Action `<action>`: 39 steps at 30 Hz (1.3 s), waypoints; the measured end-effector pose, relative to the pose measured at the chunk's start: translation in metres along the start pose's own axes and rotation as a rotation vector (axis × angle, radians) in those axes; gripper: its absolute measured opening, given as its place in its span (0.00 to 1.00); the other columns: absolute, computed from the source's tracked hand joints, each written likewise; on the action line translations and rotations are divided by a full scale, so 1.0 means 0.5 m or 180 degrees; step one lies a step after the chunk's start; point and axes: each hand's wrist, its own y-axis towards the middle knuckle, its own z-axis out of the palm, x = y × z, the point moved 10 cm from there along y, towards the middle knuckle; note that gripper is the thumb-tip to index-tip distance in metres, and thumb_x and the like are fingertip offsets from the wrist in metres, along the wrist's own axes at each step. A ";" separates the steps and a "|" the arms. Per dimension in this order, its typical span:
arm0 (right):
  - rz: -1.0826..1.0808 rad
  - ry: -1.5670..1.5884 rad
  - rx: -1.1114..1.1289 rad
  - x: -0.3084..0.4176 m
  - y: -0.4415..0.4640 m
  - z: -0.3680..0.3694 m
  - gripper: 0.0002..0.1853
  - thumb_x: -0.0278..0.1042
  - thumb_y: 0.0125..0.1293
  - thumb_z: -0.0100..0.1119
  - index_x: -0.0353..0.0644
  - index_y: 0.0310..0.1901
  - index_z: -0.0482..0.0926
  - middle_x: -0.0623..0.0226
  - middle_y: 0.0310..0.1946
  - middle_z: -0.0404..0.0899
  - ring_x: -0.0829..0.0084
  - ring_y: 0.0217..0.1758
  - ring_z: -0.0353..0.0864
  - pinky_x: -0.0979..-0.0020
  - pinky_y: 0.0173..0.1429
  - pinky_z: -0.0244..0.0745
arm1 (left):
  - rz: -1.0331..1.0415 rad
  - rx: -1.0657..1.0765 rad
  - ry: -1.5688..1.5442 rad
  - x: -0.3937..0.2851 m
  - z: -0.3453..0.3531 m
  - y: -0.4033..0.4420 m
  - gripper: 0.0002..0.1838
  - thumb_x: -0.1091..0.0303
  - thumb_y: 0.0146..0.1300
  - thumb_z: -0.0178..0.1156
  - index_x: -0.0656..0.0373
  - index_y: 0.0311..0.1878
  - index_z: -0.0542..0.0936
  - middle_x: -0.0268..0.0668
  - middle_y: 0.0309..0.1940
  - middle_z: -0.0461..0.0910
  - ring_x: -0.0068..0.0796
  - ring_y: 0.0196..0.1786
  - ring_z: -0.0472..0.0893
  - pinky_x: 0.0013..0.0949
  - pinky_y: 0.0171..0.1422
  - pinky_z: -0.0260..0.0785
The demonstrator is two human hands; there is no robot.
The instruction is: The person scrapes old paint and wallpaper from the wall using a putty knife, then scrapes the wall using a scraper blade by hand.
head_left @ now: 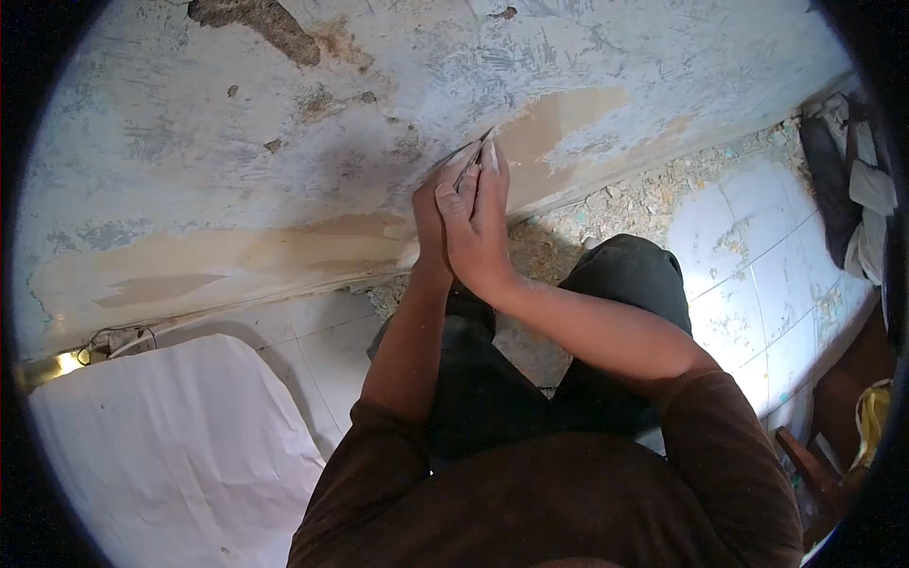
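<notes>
My two hands meet in front of the peeling wall, above my bent knees. Between the fingers sits a thin flat scraper, seen nearly edge-on, with its dark tip against or very close to the wall. My left hand is closed around its left side, partly hidden behind the other hand. My right hand is closed on the scraper too, fingers stretched along it toward the wall. Whitish dust coats the fingertips. A bare tan patch lies just right of the fingertips.
Plaster rubble lines the wall's foot, with white floor tiles beside it. A white sheet covers something at lower left, near a cable and a light. Dark and white cloths lie at right.
</notes>
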 end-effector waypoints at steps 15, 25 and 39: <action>-0.0082 -0.0140 0.0033 0.002 0.005 -0.013 0.34 0.36 0.70 0.49 0.18 0.66 0.49 0.30 0.69 0.43 0.36 0.72 0.49 0.53 0.74 0.47 | -0.0228 0.0137 -0.0137 0.020 0.009 0.003 0.13 0.70 0.65 0.56 0.62 0.50 0.81 0.45 0.45 0.84 0.40 0.47 0.83 0.36 0.54 0.72; -0.0238 -0.0153 0.0044 0.013 0.002 -0.007 0.35 0.36 0.68 0.51 0.20 0.66 0.50 0.29 0.68 0.45 0.35 0.71 0.51 0.52 0.73 0.49 | 0.0188 -0.0018 0.0051 -0.027 0.004 0.011 0.13 0.71 0.64 0.57 0.62 0.50 0.81 0.46 0.43 0.83 0.43 0.45 0.83 0.36 0.52 0.73; -0.0263 -0.0240 -0.0293 0.010 0.020 -0.027 0.33 0.37 0.68 0.51 0.20 0.65 0.52 0.29 0.67 0.48 0.35 0.69 0.54 0.52 0.73 0.51 | 0.0239 -0.0304 0.0114 -0.032 0.003 0.017 0.11 0.70 0.63 0.57 0.61 0.47 0.81 0.45 0.40 0.83 0.44 0.44 0.82 0.37 0.51 0.73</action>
